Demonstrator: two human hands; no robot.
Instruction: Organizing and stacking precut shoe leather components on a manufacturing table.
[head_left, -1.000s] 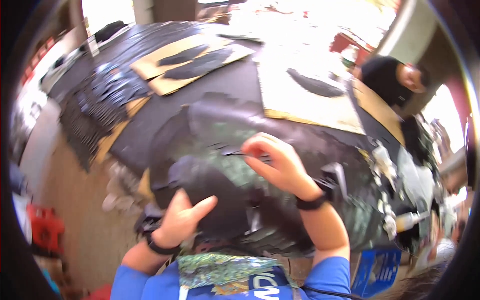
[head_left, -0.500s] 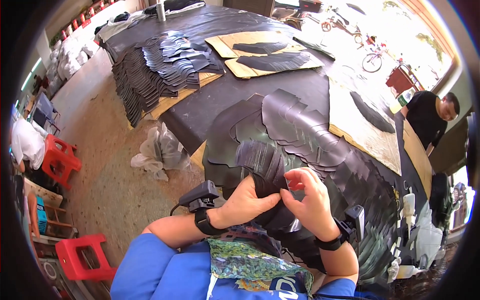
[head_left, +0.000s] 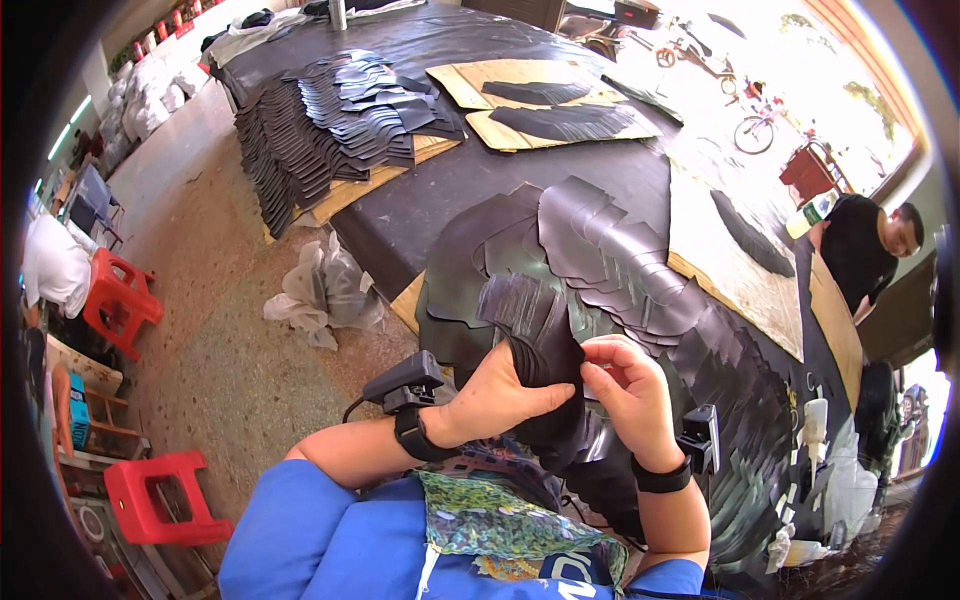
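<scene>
Speckled concrete floor (head_left: pixel 230 330) at left. Red plastic stools (head_left: pixel 120 300) at left edge and lower left. Long dark worktable (head_left: pixel 470 190) across centre. Strong daylight at upper right, bicycle (head_left: pixel 755 125) outside.

Fanned dark cut pieces (head_left: pixel 640 270) crowd the bench (head_left: pixel 440 200); beyond them bare top is free, left of them open floor (head_left: pixel 230 340).
</scene>
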